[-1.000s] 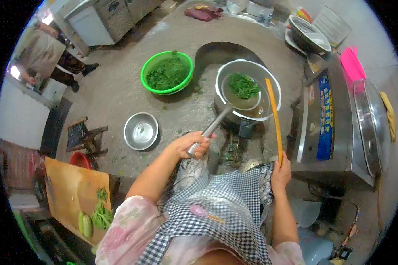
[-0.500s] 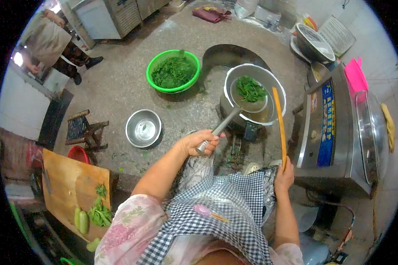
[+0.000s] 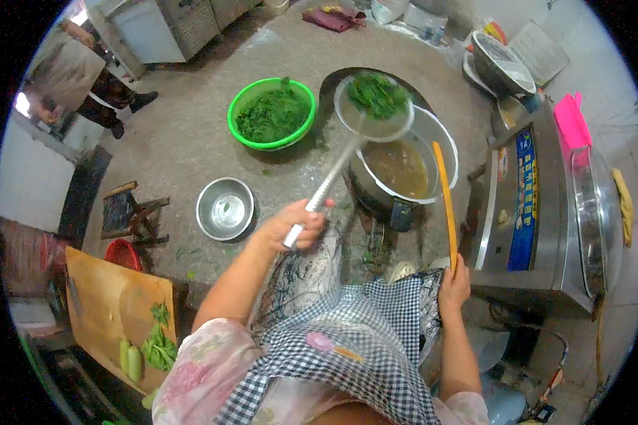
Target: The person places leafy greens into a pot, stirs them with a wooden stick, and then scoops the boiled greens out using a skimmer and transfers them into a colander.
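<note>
My left hand point(image 3: 295, 224) is wrapped around the metal handle of a long-handled strainer point(image 3: 340, 157). Wet leafy greens point(image 3: 377, 96) lie in its round bowl, which is over the far left rim of a large pot point(image 3: 443, 127). Brownish liquid point(image 3: 397, 168) fills the lower part of that pot. In my right hand point(image 3: 454, 285) is a long wooden stick point(image 3: 446, 205), held upright beside the pot's right side. A green basket point(image 3: 312, 117) full of dark greens point(image 3: 273, 117) stands on the floor, left of the strainer.
A metal basin point(image 3: 201, 207) sits on the floor near a small folding stool point(image 3: 122, 212). At left, a cutting board point(image 3: 96, 283) bears greens and pale green squash point(image 3: 134, 363). A steel appliance point(image 3: 500, 212) stands at right. Another person point(image 3: 67, 67) is at upper left.
My left hand has raised the strainer out of the pot with the greens and moved it left toward the green basket. The stick in my right hand has barely moved.
</note>
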Motion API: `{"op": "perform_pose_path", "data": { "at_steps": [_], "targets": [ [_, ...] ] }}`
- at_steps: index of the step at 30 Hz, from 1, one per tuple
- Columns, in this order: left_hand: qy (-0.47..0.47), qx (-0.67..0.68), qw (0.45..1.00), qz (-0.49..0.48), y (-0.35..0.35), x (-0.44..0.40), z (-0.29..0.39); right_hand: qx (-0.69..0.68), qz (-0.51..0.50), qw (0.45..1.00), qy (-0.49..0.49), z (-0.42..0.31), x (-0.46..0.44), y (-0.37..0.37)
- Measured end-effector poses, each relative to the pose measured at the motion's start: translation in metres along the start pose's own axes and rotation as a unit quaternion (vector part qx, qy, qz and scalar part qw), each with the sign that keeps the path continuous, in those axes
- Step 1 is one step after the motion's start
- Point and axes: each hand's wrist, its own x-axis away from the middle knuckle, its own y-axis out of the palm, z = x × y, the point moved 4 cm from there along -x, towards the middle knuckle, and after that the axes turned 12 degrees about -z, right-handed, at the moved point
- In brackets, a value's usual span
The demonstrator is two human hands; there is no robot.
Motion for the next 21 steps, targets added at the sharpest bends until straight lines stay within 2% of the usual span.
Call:
{"op": "perform_pose_path", "data": {
  "at_steps": [3,5,7,9,11,13,14,17,21],
  "targets": [
    [0.038,-0.128,0.99,0.042,0.003,0.019,0.053,0.003,-0.003,1.0,-0.003,0.002,0.0,0.001],
    [0.047,-0.219,0.965,0.136,0.0,0.029,0.084,-0.003,-0.013,1.0,0.012,-0.002,-0.001,-0.002],
    [0.061,-0.324,0.913,0.238,-0.014,0.032,0.112,-0.009,-0.018,1.0,0.021,-0.007,-0.002,-0.006],
    [0.08,-0.416,0.859,0.289,-0.053,0.034,0.133,-0.016,-0.02,0.999,0.022,-0.009,-0.001,-0.008],
    [0.073,-0.508,0.779,0.361,-0.085,0.036,0.146,-0.009,-0.008,1.0,0.002,-0.01,-0.001,-0.008],
    [0.113,-0.66,0.592,0.449,-0.134,0.035,0.15,0.003,0.001,1.0,-0.019,-0.011,-0.003,-0.006],
    [0.129,-0.721,0.484,0.479,-0.153,0.033,0.149,-0.003,-0.024,1.0,0.003,-0.02,-0.005,-0.011],
    [-0.047,-0.68,0.494,0.539,-0.198,0.021,0.146,0.01,-0.038,0.999,0.021,-0.017,-0.01,-0.006],
    [0.02,-0.663,0.483,0.572,-0.217,0.029,0.139,-0.016,-0.029,0.999,0.002,-0.023,-0.013,-0.007]
  ]
}}
